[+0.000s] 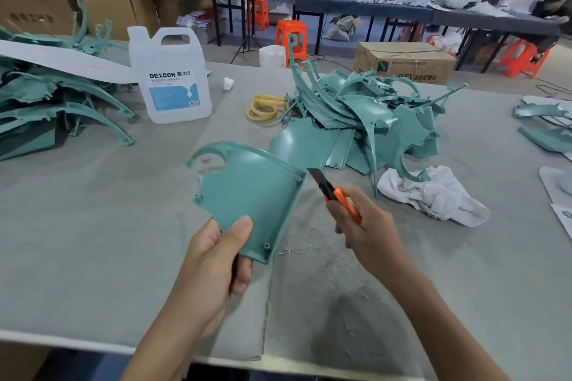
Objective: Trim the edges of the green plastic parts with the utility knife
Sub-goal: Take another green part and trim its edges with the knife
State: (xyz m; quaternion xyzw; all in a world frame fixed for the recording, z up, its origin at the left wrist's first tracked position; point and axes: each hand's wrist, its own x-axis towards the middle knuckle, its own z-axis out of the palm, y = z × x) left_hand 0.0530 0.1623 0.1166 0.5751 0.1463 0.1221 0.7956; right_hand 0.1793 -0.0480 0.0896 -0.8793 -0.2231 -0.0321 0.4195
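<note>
— Where's the green panel (247, 195)?
— Up over the grey table (93, 226). Left hand (213, 254) pinches its near corner, thumb on top. Right hand (368, 226) is wrapped round the orange knife (332, 194), blade at the far right corner.
— The white jug (173, 77)?
— Behind, upright; can't tell what's inside.

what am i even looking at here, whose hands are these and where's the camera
There is no machine: one camera worn on a person's head looks down at their two bare hands. The left hand pinches a green plastic part by its near edge, thumb on top. The right hand grips an orange utility knife, its blade out by the part's far right corner. On the grey table lie a pile of green parts ahead, a second pile at left, a white jug, yellow rings, a white rag.
</note>
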